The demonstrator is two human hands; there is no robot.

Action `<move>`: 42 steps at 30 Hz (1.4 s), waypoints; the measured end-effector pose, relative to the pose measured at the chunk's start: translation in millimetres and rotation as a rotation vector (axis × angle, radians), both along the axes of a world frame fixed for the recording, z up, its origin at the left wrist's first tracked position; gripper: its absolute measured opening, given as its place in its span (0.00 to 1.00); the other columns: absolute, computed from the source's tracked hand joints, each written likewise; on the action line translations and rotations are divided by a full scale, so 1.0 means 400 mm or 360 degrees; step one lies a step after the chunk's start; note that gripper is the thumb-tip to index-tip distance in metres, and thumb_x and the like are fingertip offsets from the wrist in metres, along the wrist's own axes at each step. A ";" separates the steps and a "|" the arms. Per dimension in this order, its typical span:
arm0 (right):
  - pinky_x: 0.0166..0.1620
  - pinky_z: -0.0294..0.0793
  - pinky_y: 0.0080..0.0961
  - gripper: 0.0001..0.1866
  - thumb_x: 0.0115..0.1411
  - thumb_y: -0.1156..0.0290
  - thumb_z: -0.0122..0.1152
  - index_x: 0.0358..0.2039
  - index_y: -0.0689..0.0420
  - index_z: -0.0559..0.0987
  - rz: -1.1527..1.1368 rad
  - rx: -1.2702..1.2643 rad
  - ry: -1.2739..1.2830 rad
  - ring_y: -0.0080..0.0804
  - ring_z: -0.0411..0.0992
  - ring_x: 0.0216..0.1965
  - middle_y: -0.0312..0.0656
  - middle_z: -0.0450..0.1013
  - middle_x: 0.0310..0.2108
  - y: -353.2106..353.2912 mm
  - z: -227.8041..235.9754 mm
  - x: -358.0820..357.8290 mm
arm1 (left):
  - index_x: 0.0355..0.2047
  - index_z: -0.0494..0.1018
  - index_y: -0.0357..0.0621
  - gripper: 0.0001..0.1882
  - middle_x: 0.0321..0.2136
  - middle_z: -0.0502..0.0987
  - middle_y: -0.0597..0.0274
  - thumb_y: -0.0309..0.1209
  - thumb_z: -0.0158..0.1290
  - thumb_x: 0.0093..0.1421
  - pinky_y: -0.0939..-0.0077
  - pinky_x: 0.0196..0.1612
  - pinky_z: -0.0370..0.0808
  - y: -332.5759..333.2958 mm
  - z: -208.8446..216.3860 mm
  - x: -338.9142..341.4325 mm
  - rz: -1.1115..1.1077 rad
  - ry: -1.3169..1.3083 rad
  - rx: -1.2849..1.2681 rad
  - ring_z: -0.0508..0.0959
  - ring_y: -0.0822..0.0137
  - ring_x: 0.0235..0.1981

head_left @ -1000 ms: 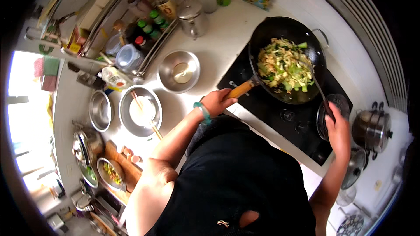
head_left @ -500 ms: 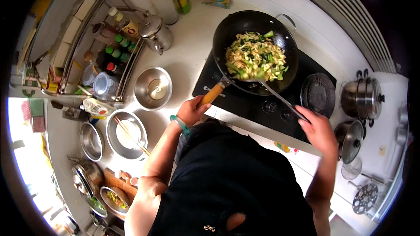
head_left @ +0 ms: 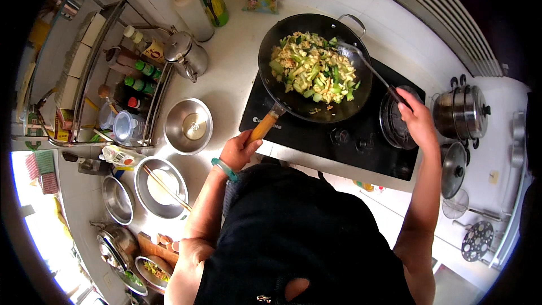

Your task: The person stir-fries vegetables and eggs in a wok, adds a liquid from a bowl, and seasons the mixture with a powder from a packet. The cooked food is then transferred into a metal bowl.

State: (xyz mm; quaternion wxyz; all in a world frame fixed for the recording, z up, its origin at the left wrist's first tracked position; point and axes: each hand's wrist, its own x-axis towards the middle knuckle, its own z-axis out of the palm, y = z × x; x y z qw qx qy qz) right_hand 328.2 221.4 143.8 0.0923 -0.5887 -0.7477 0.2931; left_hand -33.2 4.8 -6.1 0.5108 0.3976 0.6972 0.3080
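A black wok (head_left: 299, 114) with a wooden handle (head_left: 261, 130) sits over the black cooktop (head_left: 316, 148). My left hand (head_left: 240, 149), with a green bangle at its wrist, is closed around that handle. Inside the wok lies a heap of chopped green vegetables and pale yellow pieces (head_left: 316, 70). My right hand (head_left: 416, 117) grips the dark handle of a metal spatula (head_left: 372, 68). The spatula's blade is at the wok's far right inner wall, beside the food.
Left of the cooktop stand a steel bowl (head_left: 188, 141) and a larger bowl with chopsticks (head_left: 174, 209). A steel kettle (head_left: 186, 56) is near a rack of bottles (head_left: 148, 73). Lidded pots (head_left: 460, 110) stand at the right. A second burner (head_left: 395, 121) lies under my right hand.
The spatula has moved from the near side of the food to the wok's far right side. My right hand has gone up with it. My left hand still holds the handle.
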 end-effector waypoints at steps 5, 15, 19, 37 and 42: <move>0.28 0.67 0.20 0.20 0.63 0.66 0.50 0.56 0.52 0.70 -0.0074 -0.0207 -0.0067 0.20 0.63 0.21 0.33 0.65 0.20 -0.032 -0.021 -0.002 | 0.51 0.67 0.37 0.27 0.21 0.73 0.61 0.45 0.54 0.60 0.78 0.21 0.71 -0.001 0.002 -0.001 0.0005 0.0007 -0.0010 0.72 0.73 0.17; 0.39 0.69 0.20 0.21 0.54 0.77 0.54 0.50 0.57 0.75 0.0336 -0.0011 -0.0030 0.23 0.70 0.31 0.42 0.76 0.33 -0.111 0.212 0.088 | 0.52 0.66 0.35 0.27 0.20 0.71 0.63 0.42 0.55 0.60 0.80 0.21 0.70 0.001 -0.018 -0.008 0.0001 -0.0097 -0.0004 0.71 0.75 0.17; 0.39 0.66 0.20 0.22 0.50 0.81 0.54 0.48 0.60 0.75 0.0401 -0.0248 -0.0294 0.26 0.69 0.34 0.42 0.74 0.35 -0.090 0.290 0.076 | 0.52 0.67 0.35 0.27 0.20 0.70 0.64 0.42 0.55 0.60 0.80 0.21 0.70 0.002 -0.012 -0.009 0.0005 -0.0066 -0.0013 0.70 0.75 0.17; 0.20 0.59 0.14 0.18 0.64 0.67 0.49 0.53 0.56 0.72 -0.0148 -0.0378 0.0237 0.15 0.59 0.17 0.30 0.64 0.18 0.043 0.065 0.044 | 0.53 0.66 0.35 0.28 0.20 0.72 0.62 0.43 0.55 0.59 0.78 0.21 0.70 0.005 -0.008 -0.008 0.0022 -0.0009 -0.0007 0.71 0.74 0.16; 0.16 0.53 0.14 0.19 0.67 0.63 0.45 0.54 0.59 0.69 -0.0359 -0.0850 0.0776 0.16 0.58 0.14 0.34 0.65 0.18 0.149 -0.069 -0.008 | 0.53 0.66 0.36 0.28 0.21 0.73 0.62 0.43 0.55 0.59 0.78 0.21 0.70 0.010 0.007 -0.004 0.0016 0.0023 -0.0062 0.71 0.74 0.16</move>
